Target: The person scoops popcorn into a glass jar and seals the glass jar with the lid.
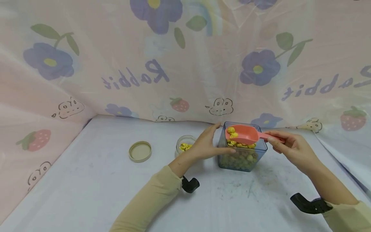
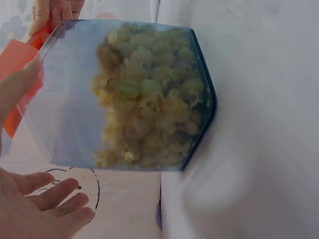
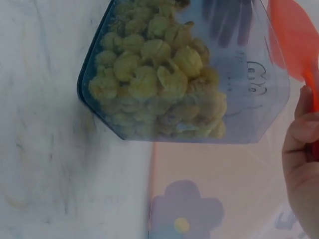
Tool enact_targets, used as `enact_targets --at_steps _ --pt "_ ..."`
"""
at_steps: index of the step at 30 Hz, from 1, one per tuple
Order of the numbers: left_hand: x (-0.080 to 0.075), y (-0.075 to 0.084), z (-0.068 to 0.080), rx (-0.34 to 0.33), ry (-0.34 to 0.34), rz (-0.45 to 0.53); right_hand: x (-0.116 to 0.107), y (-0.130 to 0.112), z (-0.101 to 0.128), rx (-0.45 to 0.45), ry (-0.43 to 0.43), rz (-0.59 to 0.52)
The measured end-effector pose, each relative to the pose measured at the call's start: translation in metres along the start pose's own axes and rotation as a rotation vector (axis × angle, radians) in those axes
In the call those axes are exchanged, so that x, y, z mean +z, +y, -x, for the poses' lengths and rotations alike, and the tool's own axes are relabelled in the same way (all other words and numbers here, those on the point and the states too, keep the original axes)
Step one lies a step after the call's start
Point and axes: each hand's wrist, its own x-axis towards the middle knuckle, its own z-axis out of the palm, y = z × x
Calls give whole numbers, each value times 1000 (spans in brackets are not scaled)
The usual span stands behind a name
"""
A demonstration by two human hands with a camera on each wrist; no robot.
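A clear blue-tinted square container, partly filled with yellow popcorn, stands upright on the table. My right hand grips the handle of a coral-red scoop, which is held over the container's open top. A few popcorn pieces lie at the scoop's front end. My left hand is at the container's left side, thumb at the near rim. In the left wrist view its fingers are spread and stand apart from the container wall.
Left of the container, partly behind my left hand, sits a small clear round jar with some popcorn inside. A round beige lid lies further left on the white table cover. A patterned curtain rises behind the table.
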Motion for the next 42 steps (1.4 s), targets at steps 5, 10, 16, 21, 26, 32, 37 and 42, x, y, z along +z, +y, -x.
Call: enact_targets --at_steps 5,10,16,21,26,32,37,42 --pt "-9 -6 7 30 29 -61 2 -2 2 -13 16 -35" --pt "-21 -11 17 47 32 -74 6 -5 6 -50 34 -104" --pt "-34 -22 26 76 59 -139 15 -10 13 -72 71 -109" --pt "-40 -34 31 85 80 -176 26 -15 19 -87 66 -188" --pt "-44 -42 38 71 82 -170 38 -21 23 -97 70 -226" --pt "-46 -49 45 69 86 -151 51 -24 27 -49 101 -265" --pt "-48 -53 48 50 84 -127 63 -32 29 -44 136 -198" --pt "-50 -57 50 1 80 -107 74 -40 29 -52 153 -156"
